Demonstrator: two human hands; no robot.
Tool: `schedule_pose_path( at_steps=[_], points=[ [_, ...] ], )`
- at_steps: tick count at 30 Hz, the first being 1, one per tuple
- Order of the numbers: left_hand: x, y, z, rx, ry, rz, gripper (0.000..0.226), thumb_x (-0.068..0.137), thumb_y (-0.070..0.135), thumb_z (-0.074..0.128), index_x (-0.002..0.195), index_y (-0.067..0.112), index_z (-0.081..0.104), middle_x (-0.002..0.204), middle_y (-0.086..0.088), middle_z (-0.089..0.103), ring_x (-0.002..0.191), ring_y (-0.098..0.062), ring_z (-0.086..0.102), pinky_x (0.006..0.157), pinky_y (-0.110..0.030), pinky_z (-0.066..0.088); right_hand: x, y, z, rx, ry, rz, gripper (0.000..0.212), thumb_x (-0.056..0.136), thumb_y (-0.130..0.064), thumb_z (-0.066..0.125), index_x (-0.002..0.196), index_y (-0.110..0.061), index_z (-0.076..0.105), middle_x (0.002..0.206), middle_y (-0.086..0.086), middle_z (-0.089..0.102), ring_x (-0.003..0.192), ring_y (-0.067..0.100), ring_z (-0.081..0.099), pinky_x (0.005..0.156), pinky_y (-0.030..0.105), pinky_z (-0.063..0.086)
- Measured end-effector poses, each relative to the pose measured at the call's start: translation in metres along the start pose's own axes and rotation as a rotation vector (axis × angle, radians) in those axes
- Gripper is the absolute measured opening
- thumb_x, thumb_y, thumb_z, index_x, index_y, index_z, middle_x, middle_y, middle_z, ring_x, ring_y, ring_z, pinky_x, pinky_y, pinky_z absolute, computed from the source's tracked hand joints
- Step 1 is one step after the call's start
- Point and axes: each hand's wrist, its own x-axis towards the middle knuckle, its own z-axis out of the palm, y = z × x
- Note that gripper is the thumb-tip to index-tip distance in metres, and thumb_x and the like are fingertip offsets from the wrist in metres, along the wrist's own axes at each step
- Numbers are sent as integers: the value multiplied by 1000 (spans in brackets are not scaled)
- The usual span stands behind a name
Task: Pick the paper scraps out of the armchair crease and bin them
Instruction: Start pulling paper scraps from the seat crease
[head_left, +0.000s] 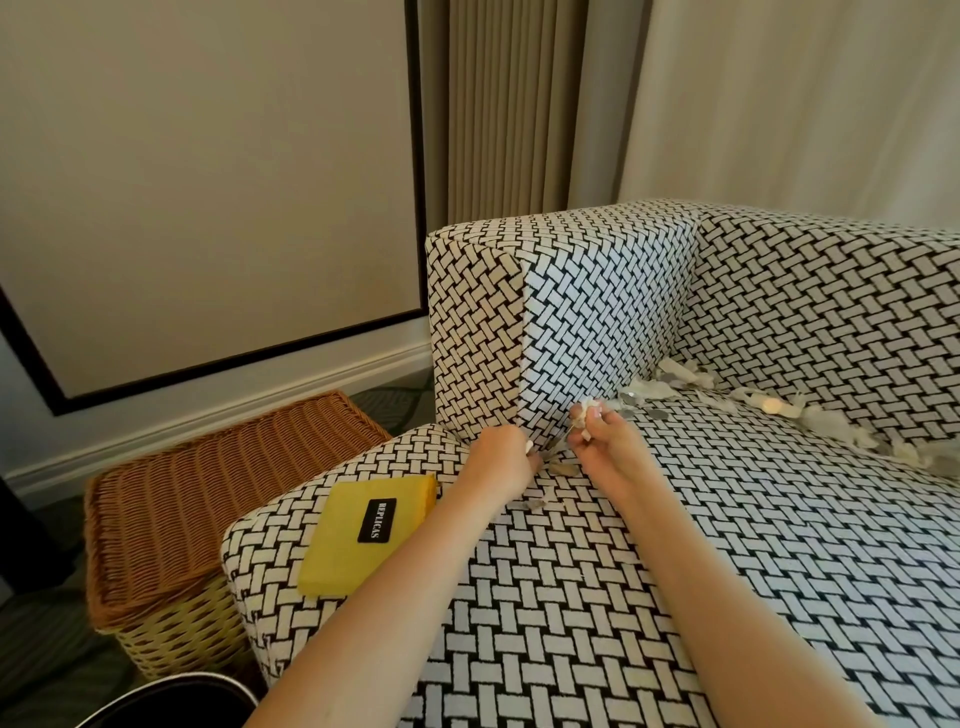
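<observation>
A person's bare arms are stretching over a black-and-white woven-pattern armchair (623, 571). The right hand (608, 441) is gripping a wad of white paper (589, 408) in its curled fingers, just beside the crease under the armrest. The left hand (501, 460) is reaching into that crease with curled fingers; whether it is holding anything cannot be told. More paper scraps (779, 410) are lying along the back crease. A yellow pouch (363, 540) is lying on the seat's front corner, and a wicker basket (208, 493) is standing on the floor beside the chair.
</observation>
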Motion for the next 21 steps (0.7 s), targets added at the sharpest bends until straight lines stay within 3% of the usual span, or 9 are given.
schedule_pose_path(
  at_steps=[4,8,11,14,17,20,21],
  points=[
    [-1,1,-3,-16,-26,-4,20,90,25,57,95,7,66,90,-8,64,78,-19,59,67,-28,47,-3,-14,4,102,-90,-29,20,94,4,32,95,-10,47,81,4,49,67,7,40,49,12,45],
    [-2,2,-18,-65,-242,-26,33,85,44,60,85,12,60,79,-3,58,67,-16,53,62,-27,42,-7,-18,9,49,-120,-57,20,94,2,31,90,-10,46,76,3,48,64,7,39,49,12,42],
    [-7,7,-31,41,-450,26,44,73,45,72,104,16,62,105,-1,56,89,-15,51,73,-27,41,-12,-25,11,108,-133,-66,24,93,4,26,90,-10,45,68,1,49,59,8,38,53,14,36],
    [-6,11,-34,147,-520,104,33,72,37,75,97,18,64,93,4,56,89,-14,51,72,-24,41,-17,-34,17,62,-146,-97,26,90,7,26,79,-10,43,58,0,44,55,9,31,60,19,28],
    [-5,10,-30,99,-485,78,21,77,32,73,90,18,64,79,6,57,79,-13,52,68,-24,42,-12,-25,16,-360,-17,-147,23,94,0,32,80,-10,47,58,-2,47,56,11,39,60,22,36],
    [-4,4,-25,31,-374,48,19,81,31,69,85,17,58,76,4,54,76,-15,53,67,-26,41,-6,-8,6,-1192,246,-277,24,95,-11,37,114,-8,52,89,3,57,66,10,49,59,22,42],
    [-5,2,-24,-15,-330,39,19,82,31,67,83,17,55,76,4,53,74,-15,52,65,-25,41,-3,-2,0,-1479,270,-331,29,95,-14,38,120,-8,51,101,7,57,78,13,53,68,25,45]
  ],
)
